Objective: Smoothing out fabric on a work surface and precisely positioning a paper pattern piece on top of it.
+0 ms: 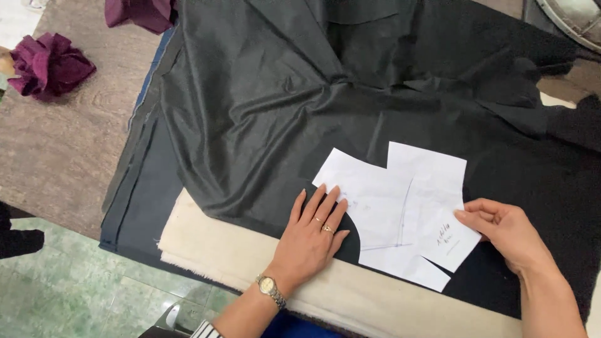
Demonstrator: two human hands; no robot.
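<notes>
A white paper pattern piece (400, 206) with pencil lines lies on black fabric (282, 106) spread over the table. My left hand (313, 235) rests flat on the fabric, fingers apart, its fingertips touching the pattern's left edge. It wears rings and a wristwatch. My right hand (504, 231) pinches the pattern's right edge between thumb and fingers. A cream padded cloth (219, 247) lies under the black fabric along the near edge.
Crumpled maroon cloth (50, 62) sits on the brown tabletop (69, 144) at the far left, with more maroon cloth (141, 12) at the top. Dark blue fabric (141, 206) lies under the black. Green floor tiles (75, 288) show at the lower left.
</notes>
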